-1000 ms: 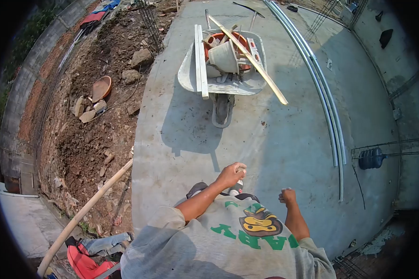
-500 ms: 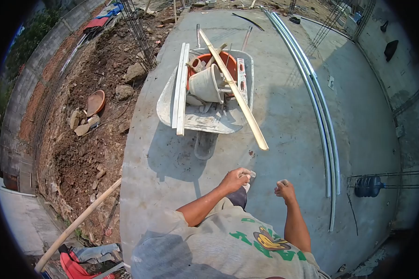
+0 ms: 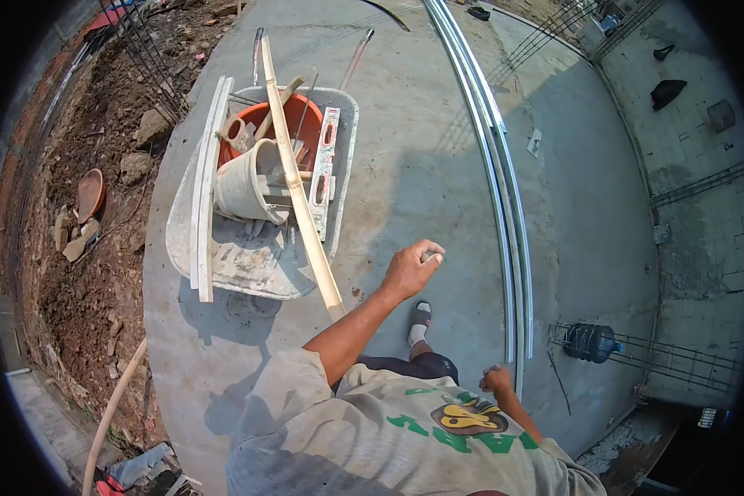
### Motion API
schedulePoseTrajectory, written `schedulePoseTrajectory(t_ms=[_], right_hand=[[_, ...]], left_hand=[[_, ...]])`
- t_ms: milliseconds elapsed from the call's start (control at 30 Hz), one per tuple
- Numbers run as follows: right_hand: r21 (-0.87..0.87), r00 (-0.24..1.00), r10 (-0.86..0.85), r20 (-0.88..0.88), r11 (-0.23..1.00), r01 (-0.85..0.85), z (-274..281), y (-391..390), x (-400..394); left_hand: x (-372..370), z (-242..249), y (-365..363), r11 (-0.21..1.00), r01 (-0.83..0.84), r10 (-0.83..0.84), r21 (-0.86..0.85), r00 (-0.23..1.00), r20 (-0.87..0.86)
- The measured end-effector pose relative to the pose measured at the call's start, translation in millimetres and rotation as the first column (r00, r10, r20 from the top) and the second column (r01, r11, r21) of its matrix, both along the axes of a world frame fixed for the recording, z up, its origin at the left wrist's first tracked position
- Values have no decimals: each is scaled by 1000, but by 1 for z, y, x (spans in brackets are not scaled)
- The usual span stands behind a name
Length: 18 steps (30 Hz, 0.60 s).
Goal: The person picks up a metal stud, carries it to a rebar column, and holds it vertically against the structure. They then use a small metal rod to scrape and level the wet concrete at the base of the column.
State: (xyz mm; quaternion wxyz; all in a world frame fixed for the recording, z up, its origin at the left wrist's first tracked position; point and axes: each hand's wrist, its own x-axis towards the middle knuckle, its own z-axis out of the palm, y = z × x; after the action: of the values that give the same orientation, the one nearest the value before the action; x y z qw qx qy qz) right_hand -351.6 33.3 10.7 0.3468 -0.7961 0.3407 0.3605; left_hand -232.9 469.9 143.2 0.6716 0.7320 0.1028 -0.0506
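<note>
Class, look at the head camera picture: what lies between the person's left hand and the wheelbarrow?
In the head view, the long wooden pole sticking out of the wheelbarrow crosses that stretch; between its end and the left hand is bare concrete slab.

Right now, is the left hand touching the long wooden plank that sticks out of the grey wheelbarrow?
No, the left hand hangs over bare concrete, apart from the long wooden plank resting in the grey wheelbarrow.

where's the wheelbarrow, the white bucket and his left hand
wheelbarrow (image 3: 182, 240), head view, left rim of the tray
white bucket (image 3: 241, 188), head view, its side wall
left hand (image 3: 412, 266), head view, back of the hand
</note>
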Motion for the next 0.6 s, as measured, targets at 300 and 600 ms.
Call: schedulePoseTrajectory(t_ms=[300,600], right_hand=[[92,694,669,267,699,-709,67,175,366],[445,690,558,461,527,-724,97,311,569]], left_hand=[[98,-76,-18,808,-580,570,-102,814,-114],[201,-84,-45,789,-610,531,-69,735,-422]])
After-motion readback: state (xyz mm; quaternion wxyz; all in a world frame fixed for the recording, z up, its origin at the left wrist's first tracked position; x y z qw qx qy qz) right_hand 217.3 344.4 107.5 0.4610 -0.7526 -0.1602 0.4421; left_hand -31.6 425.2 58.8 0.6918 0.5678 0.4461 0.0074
